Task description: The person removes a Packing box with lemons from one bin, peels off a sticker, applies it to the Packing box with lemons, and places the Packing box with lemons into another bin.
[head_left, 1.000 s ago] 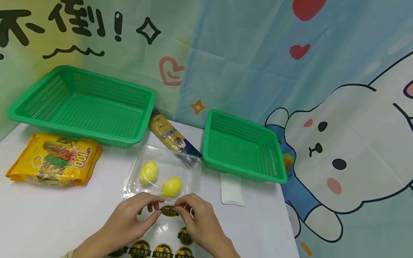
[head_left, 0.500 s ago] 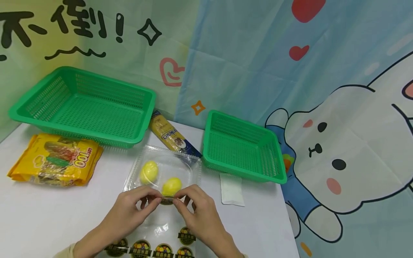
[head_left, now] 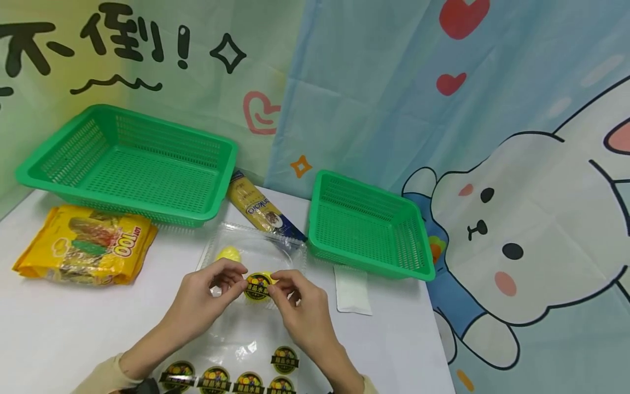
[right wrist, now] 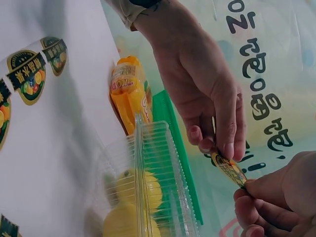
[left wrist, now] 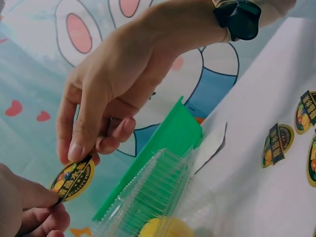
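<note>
In the head view my left hand (head_left: 204, 298) and my right hand (head_left: 304, 314) pinch opposite edges of a round black-and-gold fruit label sticker (head_left: 257, 288). The sticker is held up above the near side of a clear plastic clamshell box (head_left: 261, 241). Inside the box, one yellow lemon (head_left: 228, 254) shows in part, while a second is almost covered by the sticker and fingers. Both lemons (right wrist: 140, 190) appear through the plastic in the right wrist view. Below the hands lies a clear sheet (head_left: 236, 342) bearing several more stickers (head_left: 215, 379).
A large green basket (head_left: 147, 175) stands back left, with a yellow snack bag (head_left: 88, 246) before it. A smaller green basket (head_left: 364, 230) is at right, a white packet (head_left: 352, 290) by its front. A gold-and-blue pasta packet (head_left: 266, 208) lies between the baskets.
Both hands have moved up from the sheet towards the clamshell box, carrying the sticker. The sticker has tilted to face the head camera and now covers most of the nearer lemon.
</note>
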